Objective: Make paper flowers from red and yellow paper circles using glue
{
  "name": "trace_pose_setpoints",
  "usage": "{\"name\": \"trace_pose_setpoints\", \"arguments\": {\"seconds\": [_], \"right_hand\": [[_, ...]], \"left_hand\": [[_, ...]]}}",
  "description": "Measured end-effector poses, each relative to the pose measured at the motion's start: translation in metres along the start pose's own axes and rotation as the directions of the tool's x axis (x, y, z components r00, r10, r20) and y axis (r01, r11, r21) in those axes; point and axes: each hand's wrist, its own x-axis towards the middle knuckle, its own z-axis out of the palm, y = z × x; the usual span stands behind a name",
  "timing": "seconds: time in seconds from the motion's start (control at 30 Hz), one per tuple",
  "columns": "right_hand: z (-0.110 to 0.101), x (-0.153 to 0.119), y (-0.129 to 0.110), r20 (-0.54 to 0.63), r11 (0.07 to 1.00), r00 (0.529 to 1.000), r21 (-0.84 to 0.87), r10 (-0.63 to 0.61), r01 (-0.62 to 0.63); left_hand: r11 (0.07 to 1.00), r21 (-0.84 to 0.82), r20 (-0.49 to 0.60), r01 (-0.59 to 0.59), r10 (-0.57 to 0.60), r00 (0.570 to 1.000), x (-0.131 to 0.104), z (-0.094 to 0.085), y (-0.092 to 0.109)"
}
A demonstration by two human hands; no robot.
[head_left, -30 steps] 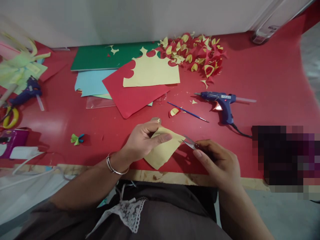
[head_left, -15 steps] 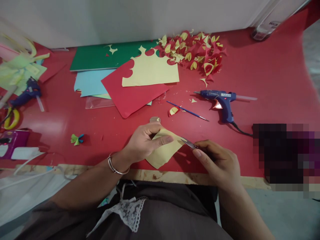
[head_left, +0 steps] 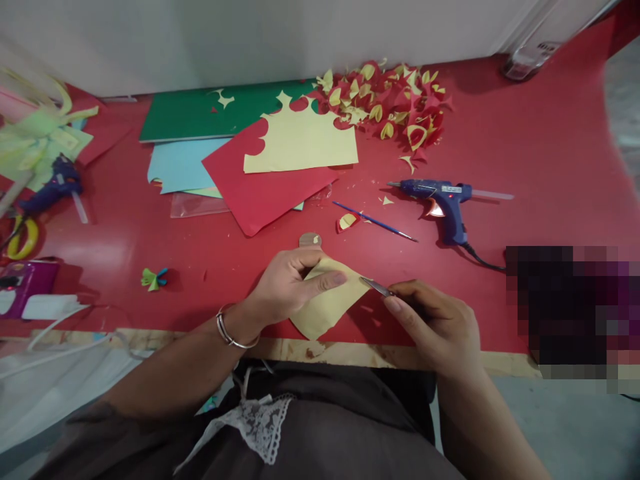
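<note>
My left hand [head_left: 295, 283] pinches a pale yellow sheet of paper [head_left: 325, 310] between thumb and fingers, near the table's front edge. My right hand [head_left: 437, 323] is closed around scissors [head_left: 377, 287], whose handles are mostly hidden by the fingers. The blades lie at the right corner of the yellow sheet and look nearly closed. Just beyond my left hand is a small round brownish piece [head_left: 310, 239]. A small red and yellow paper piece [head_left: 347, 222] lies past the sheet, beside a thin blue stick [head_left: 375, 221].
A blue glue gun [head_left: 445, 200] lies at the right, another glue gun [head_left: 55, 183] at the left. Cut yellow paper [head_left: 305, 143] tops red paper [head_left: 265, 193] and a green sheet [head_left: 200, 113]. Red and yellow paper pieces [head_left: 390, 100] are heaped behind. A green-blue paper piece [head_left: 154, 279] sits left.
The scissor blades have shifted slightly at the paper's right corner and look more closed. The yellow sheet's lower corner has moved slightly toward me.
</note>
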Motion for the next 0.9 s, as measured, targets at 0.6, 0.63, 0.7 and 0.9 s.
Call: {"name": "trace_pose_setpoints", "arguments": {"seconds": [0.6, 0.63, 0.7, 0.9], "right_hand": [[0.0002, 0.0008, -0.0036, 0.016, 1.000, 1.000, 0.014, 0.021, -0.022], [0.0004, 0.0009, -0.0039, 0.017, 1.000, 1.000, 0.017, 0.021, -0.021], [0.0011, 0.0012, -0.0048, 0.018, 1.000, 1.000, 0.020, 0.022, -0.022], [0.0027, 0.0008, -0.0067, 0.018, 0.999, 0.999, 0.018, 0.033, -0.033]], "left_hand": [[0.985, -0.115, 0.065, 0.132, -0.125, 0.990, -0.0022, 0.0033, -0.0002], [0.982, -0.124, 0.075, 0.140, -0.131, 0.989, -0.0024, 0.0037, 0.0003], [0.977, -0.139, 0.099, 0.159, -0.146, 0.984, -0.0028, 0.0044, 0.0010], [0.964, -0.157, 0.137, 0.213, -0.192, 0.972, -0.0051, 0.0059, 0.0000]]}}
